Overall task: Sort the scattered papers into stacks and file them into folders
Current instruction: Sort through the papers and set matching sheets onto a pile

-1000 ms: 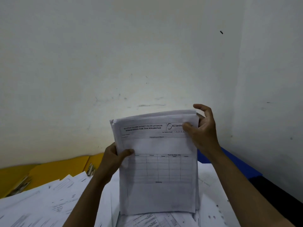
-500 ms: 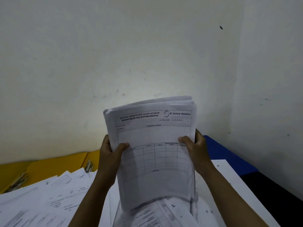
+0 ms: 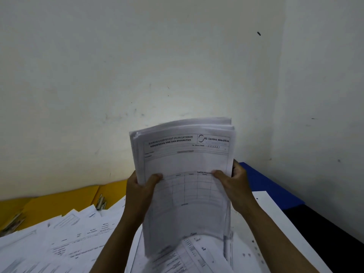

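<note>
Fingers of both hands are wrapped around one thick stack of papers (image 3: 185, 184), which stands upright in front of the person, above the near middle of the tabletop. The left hand (image 3: 138, 191) clasps its left edge with the thumb (image 3: 155, 177) pressed on the printed front sheet; the right hand (image 3: 235, 187) clasps the right edge the same way, thumb on the front, the remaining fingers hidden behind the sheets. The stack's lower edge bows and meets the sheets lying flat beneath it, and its top edges are slightly fanned, so it looks to be in the middle of being squared up.

By my reading, the task is only partly done. One stack has been gathered and is in hand, but it is not yet in any folder. Loose papers (image 3: 65, 239) lie overlapping at mixed angles across the near left of the tabletop, unsorted as far as can be told. More sheets (image 3: 262, 219) lie flat under and to the right of the held stack. Yellow folders (image 3: 59, 201) lie at the far left against the wall, one showing a metal fastener (image 3: 101, 202), and a blue folder (image 3: 266, 186) lies at the far right. Whether any folder holds filed sheets cannot be seen. Most sorting and all visible filing seem left to do.
</note>
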